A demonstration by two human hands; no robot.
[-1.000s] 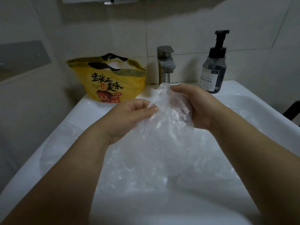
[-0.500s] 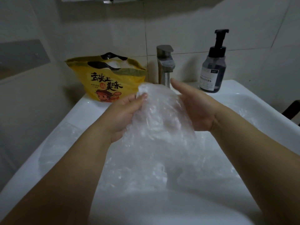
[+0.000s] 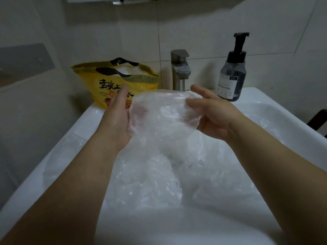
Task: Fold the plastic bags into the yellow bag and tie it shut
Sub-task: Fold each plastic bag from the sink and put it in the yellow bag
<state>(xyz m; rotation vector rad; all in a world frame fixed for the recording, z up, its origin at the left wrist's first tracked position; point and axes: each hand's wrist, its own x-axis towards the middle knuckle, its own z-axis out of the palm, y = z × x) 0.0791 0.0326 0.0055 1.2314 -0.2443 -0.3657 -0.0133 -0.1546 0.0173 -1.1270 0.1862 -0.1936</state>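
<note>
The yellow bag (image 3: 99, 76) with black handles stands open at the sink's back left corner, with white plastic showing inside it. Just above the basin I hold a crumpled clear plastic bag (image 3: 162, 114) between both hands. My left hand (image 3: 117, 119) lies flat against its left side with straight fingers pointing up, partly in front of the yellow bag. My right hand (image 3: 214, 117) pinches the bag's right edge, thumb on the front and fingers behind. More clear plastic bags (image 3: 159, 174) fill the basin under my forearms.
The white sink (image 3: 88, 117) spans the view. A metal faucet (image 3: 179, 68) stands behind the held bag. A dark soap pump bottle (image 3: 231, 76) is at the back right. A dark object (image 3: 318, 119) pokes in at the right edge. Tiled walls lie behind and left.
Both hands lifted the clear bag and moved apart, spreading it wider. My left hand went from pinching the plastic to lying flat against it; the right thumb now sits on the bag's front.
</note>
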